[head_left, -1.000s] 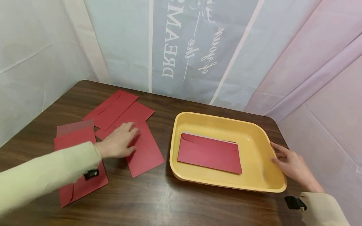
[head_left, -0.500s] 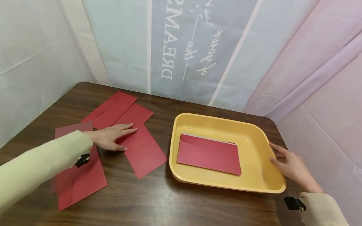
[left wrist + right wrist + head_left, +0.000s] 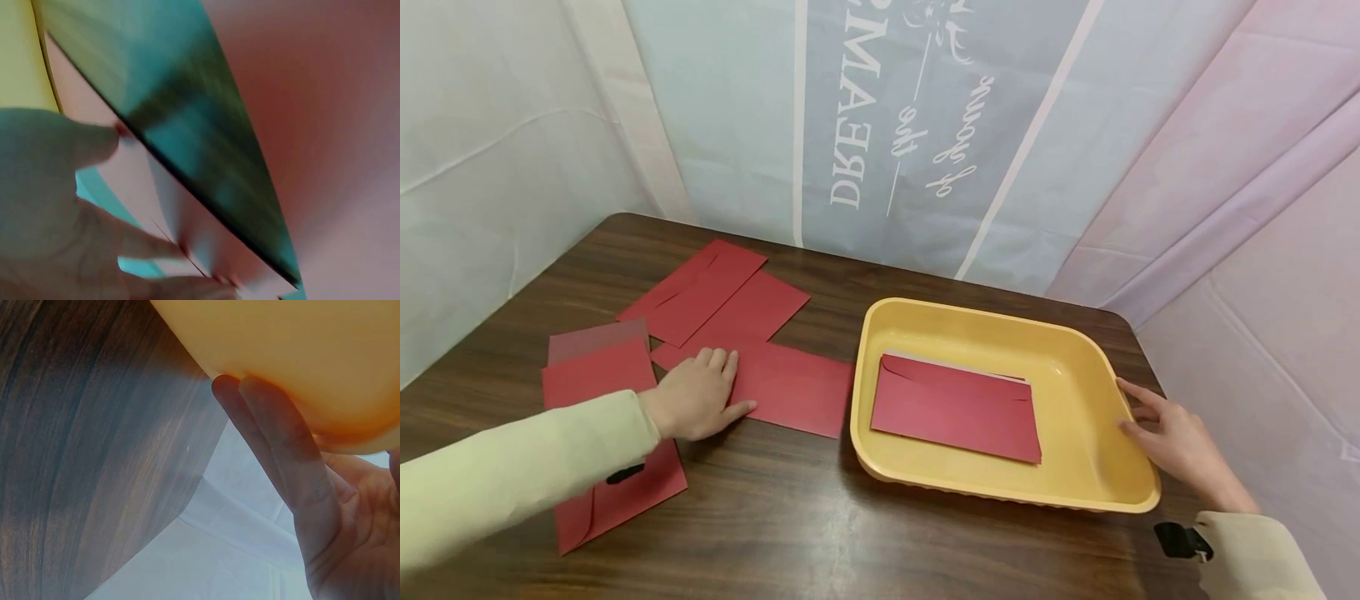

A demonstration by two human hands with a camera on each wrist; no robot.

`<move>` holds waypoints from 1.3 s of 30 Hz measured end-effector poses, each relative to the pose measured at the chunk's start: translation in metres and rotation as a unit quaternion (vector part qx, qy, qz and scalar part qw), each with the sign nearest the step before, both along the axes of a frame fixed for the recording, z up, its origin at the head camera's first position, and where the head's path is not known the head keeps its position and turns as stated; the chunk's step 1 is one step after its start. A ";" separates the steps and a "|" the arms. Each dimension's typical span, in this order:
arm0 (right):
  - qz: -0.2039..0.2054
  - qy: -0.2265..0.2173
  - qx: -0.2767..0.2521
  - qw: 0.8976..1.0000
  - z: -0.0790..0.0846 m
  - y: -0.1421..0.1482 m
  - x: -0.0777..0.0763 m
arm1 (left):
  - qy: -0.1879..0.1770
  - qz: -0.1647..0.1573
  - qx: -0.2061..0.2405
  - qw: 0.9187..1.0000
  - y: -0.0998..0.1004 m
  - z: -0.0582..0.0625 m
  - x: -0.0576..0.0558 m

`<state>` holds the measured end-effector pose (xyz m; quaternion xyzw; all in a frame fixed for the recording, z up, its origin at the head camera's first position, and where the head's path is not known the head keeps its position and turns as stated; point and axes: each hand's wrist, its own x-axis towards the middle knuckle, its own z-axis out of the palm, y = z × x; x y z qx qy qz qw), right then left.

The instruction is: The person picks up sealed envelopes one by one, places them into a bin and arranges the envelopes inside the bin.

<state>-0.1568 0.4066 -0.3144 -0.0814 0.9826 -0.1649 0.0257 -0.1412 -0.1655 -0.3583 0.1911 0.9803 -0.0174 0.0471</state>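
Note:
My left hand [image 3: 696, 400] lies on the left end of a red envelope [image 3: 801, 387], fingers extended over it and thumb at its near edge. The left wrist view shows the thumb [image 3: 94, 140] at one edge and fingertips on the envelope's face. This envelope's right end meets the left wall of a yellow plastic tray [image 3: 1082, 475]. At the tray's right side my right hand [image 3: 1187, 446] holds the rim, thumb at the inside. In the right wrist view, two fingers [image 3: 275, 425] press the outer wall. Stacked red envelopes [image 3: 955, 408] lie inside the tray.
Two red envelopes overlap at the back left, an upper one [image 3: 700, 287] and a lower one [image 3: 767, 304]. Under my left forearm lies another red envelope [image 3: 598, 375] over a duller reddish one [image 3: 597, 337]. A printed cloth [image 3: 910, 167] hangs behind the dark wooden table [image 3: 850, 550].
The envelope under my left hand has turned, its right end swinging toward the tray until it lies sideways. My left hand has moved slightly down. The right hand and tray stay put.

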 end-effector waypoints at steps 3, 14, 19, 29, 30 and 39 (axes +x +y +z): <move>-0.001 -0.004 -0.002 1.000 0.000 0.000 0.000 | 0.011 0.007 -0.010 1.000 0.007 -0.001 0.007; -0.003 -0.002 -0.001 1.000 0.000 -0.001 0.000 | 0.016 0.061 0.031 0.998 0.009 0.009 0.002; -0.002 0.001 -0.002 1.000 0.000 -0.001 0.000 | -0.056 0.156 0.118 0.979 -0.007 0.015 -0.017; -0.002 0.002 0.002 1.000 -0.002 0.001 -0.001 | -0.126 0.226 0.165 0.952 -0.026 0.016 -0.032; -0.002 0.003 0.002 1.000 -0.003 0.001 -0.001 | -0.127 0.229 0.165 0.951 -0.026 0.016 -0.033; 0.000 0.007 0.001 1.000 -0.002 0.001 -0.002 | -0.137 0.227 0.174 0.948 -0.025 0.012 -0.036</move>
